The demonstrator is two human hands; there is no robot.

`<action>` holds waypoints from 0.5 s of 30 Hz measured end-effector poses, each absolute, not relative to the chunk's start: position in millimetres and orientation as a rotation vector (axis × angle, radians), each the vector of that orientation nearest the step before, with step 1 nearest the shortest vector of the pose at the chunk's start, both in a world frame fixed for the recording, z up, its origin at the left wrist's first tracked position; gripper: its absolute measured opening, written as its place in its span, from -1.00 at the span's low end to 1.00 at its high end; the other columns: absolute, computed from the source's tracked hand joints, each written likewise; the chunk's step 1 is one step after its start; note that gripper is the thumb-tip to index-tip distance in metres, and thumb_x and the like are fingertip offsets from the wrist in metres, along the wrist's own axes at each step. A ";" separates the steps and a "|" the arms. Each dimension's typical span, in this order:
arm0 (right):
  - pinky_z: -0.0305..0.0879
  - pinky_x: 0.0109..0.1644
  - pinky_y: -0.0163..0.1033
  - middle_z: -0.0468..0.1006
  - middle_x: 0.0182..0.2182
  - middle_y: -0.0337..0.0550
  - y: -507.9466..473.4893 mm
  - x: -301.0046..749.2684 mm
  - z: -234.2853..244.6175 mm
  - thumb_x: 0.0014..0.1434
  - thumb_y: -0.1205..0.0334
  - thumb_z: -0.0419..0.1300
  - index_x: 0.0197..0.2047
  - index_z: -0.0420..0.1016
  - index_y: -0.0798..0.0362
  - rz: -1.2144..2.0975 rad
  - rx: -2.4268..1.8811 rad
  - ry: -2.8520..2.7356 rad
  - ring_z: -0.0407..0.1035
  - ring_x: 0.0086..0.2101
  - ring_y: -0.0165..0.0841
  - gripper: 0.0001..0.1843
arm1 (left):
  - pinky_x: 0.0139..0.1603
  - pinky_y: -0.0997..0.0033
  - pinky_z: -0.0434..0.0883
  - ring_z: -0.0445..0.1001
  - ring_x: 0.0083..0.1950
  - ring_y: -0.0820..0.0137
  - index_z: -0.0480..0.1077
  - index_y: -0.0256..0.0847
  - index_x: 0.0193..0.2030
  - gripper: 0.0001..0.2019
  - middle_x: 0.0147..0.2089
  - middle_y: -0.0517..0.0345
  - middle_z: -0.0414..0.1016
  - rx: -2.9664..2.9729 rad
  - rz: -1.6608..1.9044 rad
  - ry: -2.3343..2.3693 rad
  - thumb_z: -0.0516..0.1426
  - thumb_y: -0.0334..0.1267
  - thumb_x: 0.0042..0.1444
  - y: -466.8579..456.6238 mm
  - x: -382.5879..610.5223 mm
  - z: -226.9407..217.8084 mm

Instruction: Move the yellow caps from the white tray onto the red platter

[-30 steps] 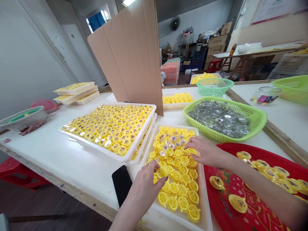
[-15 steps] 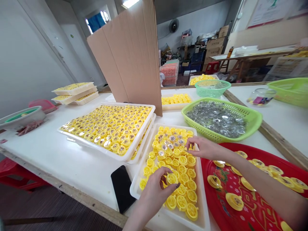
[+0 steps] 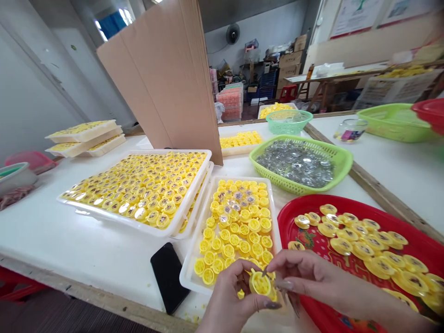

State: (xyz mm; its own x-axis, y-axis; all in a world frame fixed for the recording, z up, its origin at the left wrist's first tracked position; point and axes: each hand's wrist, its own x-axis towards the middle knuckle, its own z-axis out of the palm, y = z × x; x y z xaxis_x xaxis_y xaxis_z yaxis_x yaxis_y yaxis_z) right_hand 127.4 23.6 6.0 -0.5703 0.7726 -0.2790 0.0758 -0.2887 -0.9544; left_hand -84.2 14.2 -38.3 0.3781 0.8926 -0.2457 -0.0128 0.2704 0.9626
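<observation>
My left hand (image 3: 239, 296) is closed round a round yellow plastic piece (image 3: 261, 283), its hollow side facing up, above the near end of a white tray (image 3: 189, 273). My right hand (image 3: 305, 277) meets it there, thumb and fingertips pinched at the piece's right edge. Whatever lies between those right fingertips is too small to make out. Many similar yellow pieces (image 3: 228, 251) lie hollow side up in the white tray. Several clear discs (image 3: 237, 195) rest on top of them toward the far end.
A red tray (image 3: 287, 208) with printed yellow pieces stands at right. Behind it a green basket (image 3: 347, 162) holds clear discs. Stacked trays (image 3: 173, 226) of finished-looking yellow pieces and a black phone (image 3: 169, 277) are at left. A cardboard sheet (image 3: 166, 83) stands upright behind.
My right hand has come from the clear discs down to my left hand. The left hand has moved nearer with the yellow piece, and the view has shifted, showing more of the red tray.
</observation>
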 end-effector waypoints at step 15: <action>0.55 -0.11 -0.19 0.66 -0.17 -0.26 -21.2 97.5 -21.6 0.15 0.16 0.26 -0.07 0.58 -0.42 0.771 -1.182 -1.597 0.56 -0.19 -0.22 -0.70 | -0.43 0.59 0.30 0.31 -0.47 0.54 0.39 -0.23 -0.31 -0.62 -0.48 0.29 0.44 1.040 0.986 0.995 0.42 -0.12 -0.19 -3.2 -62.8 -32.4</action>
